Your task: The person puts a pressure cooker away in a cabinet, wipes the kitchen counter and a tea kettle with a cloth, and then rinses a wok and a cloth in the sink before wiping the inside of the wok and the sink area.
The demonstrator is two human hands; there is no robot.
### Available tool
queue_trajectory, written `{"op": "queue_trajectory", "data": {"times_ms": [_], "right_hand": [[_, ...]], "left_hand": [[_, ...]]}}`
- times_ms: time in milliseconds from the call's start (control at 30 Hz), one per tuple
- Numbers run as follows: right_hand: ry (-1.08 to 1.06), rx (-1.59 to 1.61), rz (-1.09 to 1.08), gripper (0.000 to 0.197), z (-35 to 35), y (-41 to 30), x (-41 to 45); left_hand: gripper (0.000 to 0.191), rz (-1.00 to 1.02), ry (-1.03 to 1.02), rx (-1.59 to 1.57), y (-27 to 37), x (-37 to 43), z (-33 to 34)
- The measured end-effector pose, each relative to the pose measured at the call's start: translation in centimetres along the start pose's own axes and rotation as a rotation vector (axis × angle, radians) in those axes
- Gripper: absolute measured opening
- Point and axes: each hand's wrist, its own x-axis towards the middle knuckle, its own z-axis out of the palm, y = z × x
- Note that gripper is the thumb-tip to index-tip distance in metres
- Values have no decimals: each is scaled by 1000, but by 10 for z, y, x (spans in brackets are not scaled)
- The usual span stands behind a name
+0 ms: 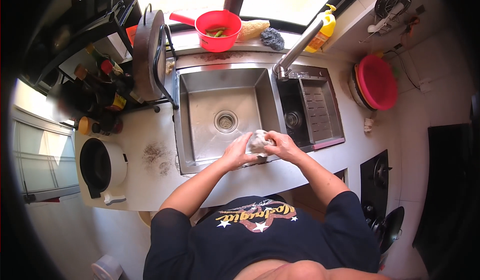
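Note:
A crumpled whitish cloth [259, 142] is bunched between my two hands, over the front right edge of the large steel sink basin [202, 103]. My right hand [284, 145] grips its right side with bent fingers. On the other side, my left hand [237, 153] curves around the cloth, fingertips above and thumb below. The cloth's underside is hidden. Below lies a round drain strainer [225, 121] in the basin floor. To the right is a narrow dark basin [290, 100] with a slotted steel drainer tray [317, 103]. A metal faucet [296, 51] rises behind, between the basins.
On the sill stand a red plastic dipper [218, 36] holding green pods, a steel-wool scourer [272, 39] and a yellow pump bottle [323, 28]. A rack with a round chopping board [148, 54], bottles [112, 77] and a white pot [108, 165] occupy the left; pink basins [378, 82] the right.

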Motion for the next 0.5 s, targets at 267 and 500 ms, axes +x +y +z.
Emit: {"op": "queue_trajectory", "data": {"times_ms": [267,500], "right_hand": [[108,340,-105,17,-47,36,18],[-1,-110,-109,15,-70,47,57]], "left_hand": [[31,12,-74,59,1,15,8],[21,-187,262,-686,6,4,-25]]}}
